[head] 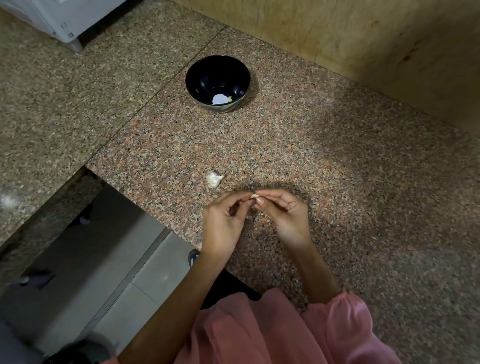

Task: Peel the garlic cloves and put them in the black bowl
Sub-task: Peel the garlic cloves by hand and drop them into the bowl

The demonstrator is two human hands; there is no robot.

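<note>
The stone counter [342,163] is big and speckled. The black bowl [205,73] sits on it, far from the person, and something small and pale lies at its bottom. Both hands are held close together above the near part of the counter. The left hand [224,223] and the right hand [285,215] each pinch one end of a small garlic clove [254,195], with the fingers curled in. The clove lies sideways between them, its long way going from left to right. I think it is being peeled now. The bowl is straight ahead and a bit to the left, so the left hand is nearer to it. A bigger garlic piece [214,179] rests on the counter just past the left hand, between the hands and the bowl.
</note>
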